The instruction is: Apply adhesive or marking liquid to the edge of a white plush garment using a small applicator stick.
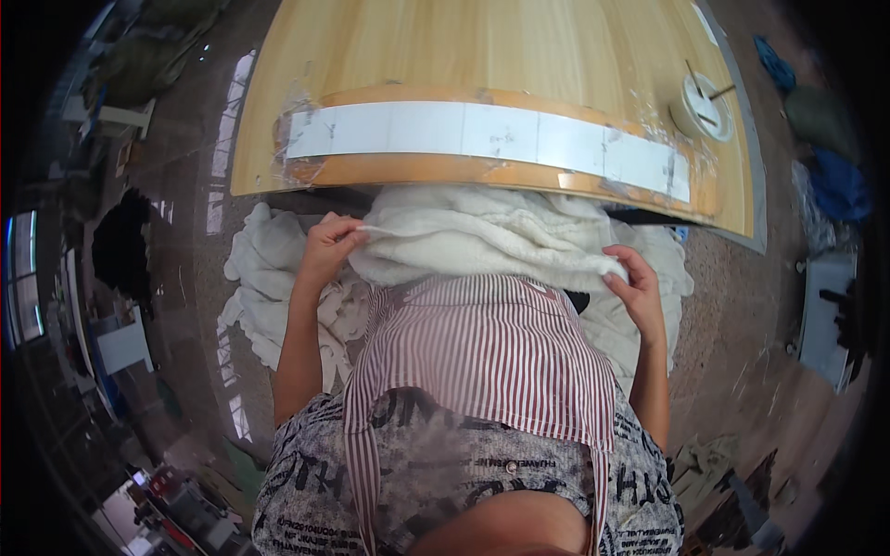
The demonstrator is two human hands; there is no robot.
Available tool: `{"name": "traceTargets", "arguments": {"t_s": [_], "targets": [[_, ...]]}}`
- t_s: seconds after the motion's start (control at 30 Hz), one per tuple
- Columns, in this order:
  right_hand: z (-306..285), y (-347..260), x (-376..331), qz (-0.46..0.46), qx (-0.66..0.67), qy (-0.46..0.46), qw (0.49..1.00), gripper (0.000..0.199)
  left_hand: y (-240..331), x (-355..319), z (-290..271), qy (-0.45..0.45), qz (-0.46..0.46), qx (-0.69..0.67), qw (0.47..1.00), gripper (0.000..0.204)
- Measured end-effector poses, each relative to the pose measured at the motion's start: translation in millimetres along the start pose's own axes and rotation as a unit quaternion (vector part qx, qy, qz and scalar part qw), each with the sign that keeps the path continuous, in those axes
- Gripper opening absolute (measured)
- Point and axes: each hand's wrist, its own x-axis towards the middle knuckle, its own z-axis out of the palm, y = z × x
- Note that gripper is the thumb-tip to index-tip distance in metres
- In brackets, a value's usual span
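Observation:
A bulky white knitted cloth lies bunched across my lap, against the table's near edge. My left hand is closed on its left end, pinching the edge between thumb and fingers. At the other end my right hand grips a corner of the same cloth, thumb and fingers curled around it. Between the two hands the cloth hangs in loose, wavy folds. Part of it disappears under the tabletop, so its full shape is hidden.
A wooden table with a white paper strip taped along its near side stands ahead. On its right is a white tub holding thin tools. More white cloth spills toward the floor at my left. Blue bags lie far right.

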Motion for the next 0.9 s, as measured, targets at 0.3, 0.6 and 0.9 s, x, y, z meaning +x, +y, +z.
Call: {"name": "traceTargets", "arguments": {"t_s": [0.3,0.6,0.9], "targets": [[-7.6,-63.0,122.4,-0.074,0.069,0.115,0.988,0.018,-3.4,82.3,-59.4,0.207,-0.210,-0.266,0.918,0.014],[20.4,-55.4,135.6,-0.087,-0.171,0.219,0.957,0.021,-11.0,109.6,-60.9,0.181,-0.206,-0.320,0.907,0.012],[8.6,-60.7,127.7,-0.149,-0.232,0.169,0.946,0.028,6.5,109.3,-35.5,0.312,-0.122,0.236,0.912,0.010]]}}
